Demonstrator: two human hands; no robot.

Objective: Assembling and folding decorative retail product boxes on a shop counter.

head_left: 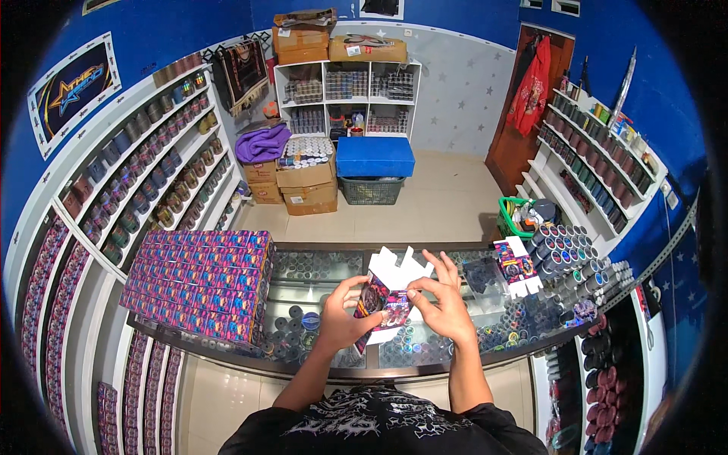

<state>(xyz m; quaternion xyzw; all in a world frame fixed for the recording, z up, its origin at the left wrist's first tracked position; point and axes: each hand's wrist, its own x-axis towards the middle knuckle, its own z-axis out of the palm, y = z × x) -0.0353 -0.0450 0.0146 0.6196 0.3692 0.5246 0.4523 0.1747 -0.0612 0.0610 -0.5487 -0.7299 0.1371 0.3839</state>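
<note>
Above the glass counter I hold a small printed carton point(394, 308) in purple, pink and black, with its white flaps sticking up at the top. My left hand point(343, 321) grips its left side, the thumb across the printed front. With thumb and index finger, my right hand point(444, 305) pinches the carton's upper right edge by a white flap, its other fingers raised. Whether anything is inside the carton I cannot tell. Farther right on the counter lies an unfolded carton point(515, 262) of similar print with white tabs.
A large block of stacked printed boxes point(199, 277) covers the counter's left end. Rows of dark spools point(563, 249) stand at its right end, near a green basket point(509, 220). Shelves of spools point(152, 163) line the left wall. A blue box point(375, 157) sits behind the counter.
</note>
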